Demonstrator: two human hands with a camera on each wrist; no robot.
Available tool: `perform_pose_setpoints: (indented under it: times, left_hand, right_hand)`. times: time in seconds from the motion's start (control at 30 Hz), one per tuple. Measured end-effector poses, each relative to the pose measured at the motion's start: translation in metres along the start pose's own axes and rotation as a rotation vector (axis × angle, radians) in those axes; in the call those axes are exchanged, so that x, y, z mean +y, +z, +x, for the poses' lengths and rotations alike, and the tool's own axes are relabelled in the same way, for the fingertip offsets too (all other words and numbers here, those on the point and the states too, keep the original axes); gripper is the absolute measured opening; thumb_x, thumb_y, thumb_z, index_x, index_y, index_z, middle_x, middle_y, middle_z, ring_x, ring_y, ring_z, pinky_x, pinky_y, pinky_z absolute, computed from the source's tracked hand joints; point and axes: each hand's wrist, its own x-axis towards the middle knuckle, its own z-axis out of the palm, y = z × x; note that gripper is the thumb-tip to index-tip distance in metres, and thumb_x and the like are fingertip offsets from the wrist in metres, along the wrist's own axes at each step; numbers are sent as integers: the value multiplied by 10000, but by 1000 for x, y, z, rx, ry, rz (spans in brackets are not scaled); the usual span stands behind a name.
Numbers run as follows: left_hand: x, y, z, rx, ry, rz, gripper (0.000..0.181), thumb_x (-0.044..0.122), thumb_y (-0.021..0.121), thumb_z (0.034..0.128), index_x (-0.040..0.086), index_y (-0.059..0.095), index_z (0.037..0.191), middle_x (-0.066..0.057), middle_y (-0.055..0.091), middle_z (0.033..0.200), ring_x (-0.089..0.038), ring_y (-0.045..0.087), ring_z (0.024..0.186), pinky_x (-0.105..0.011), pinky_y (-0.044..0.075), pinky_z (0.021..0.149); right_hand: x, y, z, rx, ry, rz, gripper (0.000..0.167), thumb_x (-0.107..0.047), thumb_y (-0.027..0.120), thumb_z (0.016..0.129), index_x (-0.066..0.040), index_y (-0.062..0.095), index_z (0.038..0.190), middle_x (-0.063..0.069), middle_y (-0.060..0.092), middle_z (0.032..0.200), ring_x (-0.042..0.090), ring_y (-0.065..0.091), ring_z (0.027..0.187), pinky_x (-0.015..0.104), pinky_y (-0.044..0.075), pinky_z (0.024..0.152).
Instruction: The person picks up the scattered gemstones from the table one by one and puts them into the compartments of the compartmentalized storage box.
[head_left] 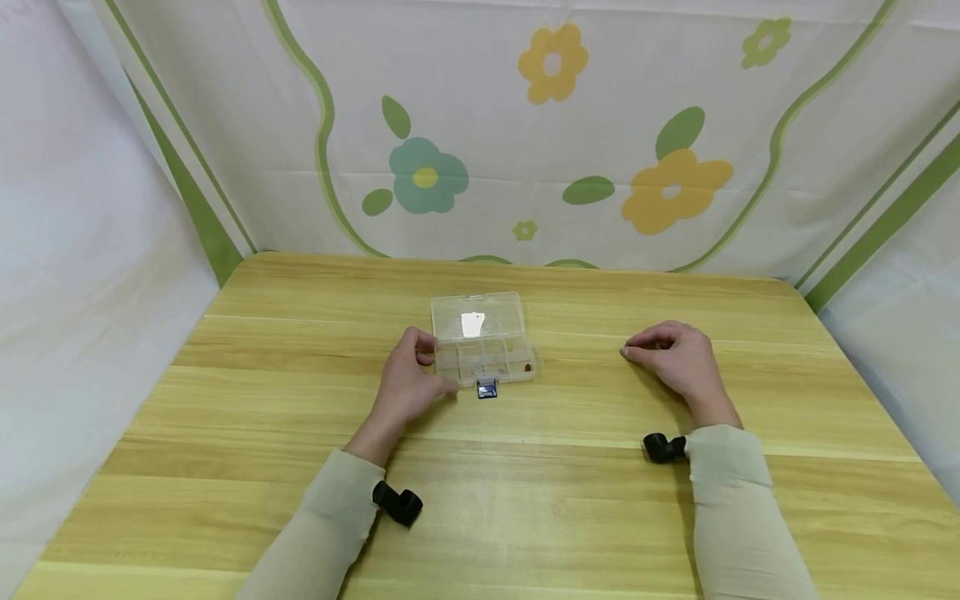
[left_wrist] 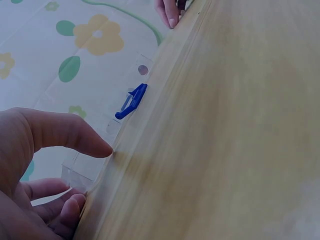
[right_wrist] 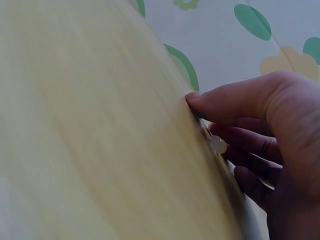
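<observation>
A clear plastic compartment box (head_left: 483,360) sits on the table with its lid (head_left: 450,315) swung back. My left hand (head_left: 408,379) holds the box at its left end, thumb by the front edge and fingers at the side. A blue latch (left_wrist: 132,101) sticks out from the box's front. One reddish-brown bead (head_left: 528,367) shows in the right-hand compartment. Off to the right, my right hand (head_left: 678,358) pinches a small dark piece (right_wrist: 199,114) at the tabletop, mostly hidden by the fingertips. A whitish round piece (right_wrist: 218,144) shows near its curled fingers.
The wooden table (head_left: 480,500) runs back to a white cloth (head_left: 487,100) printed with flowers. Black wrist mounts (head_left: 399,503) stick out from both sleeves. Cloth also hangs along the left and right sides.
</observation>
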Motion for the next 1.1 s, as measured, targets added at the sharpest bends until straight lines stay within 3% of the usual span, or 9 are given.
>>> perform_pose_setpoints:
  times: [0.23,0.73,1.1]
  left_hand:
    - [0,0,0,-4,-2,-3,687,-18,845,693,58,559,1313,-155,620,1332,-325,566,1210,-470,505,1041]
    - [-1,0,1,-8,-6,-18,690,-23,839,691,61,557,1315,-151,618,1346,-323,561,1213,-471,502,1035]
    - [0,0,1,-12,-10,-18,697,-21,842,694,62,555,1323,-147,613,1360,-323,563,1223,-474,506,1041]
  right_hand:
    - [-2,1,1,-8,6,-6,346,-418,833,930,-121,832,1106,104,717,1254,300,604,1186,405,440,984]
    - [-12,3,1,-19,15,7,387,-459,823,932,-127,825,1131,117,727,1239,260,594,1087,352,459,875]
    - [-19,9,2,-1,-10,11,342,-439,824,937,-145,834,1111,97,736,1213,249,623,1047,342,486,862]
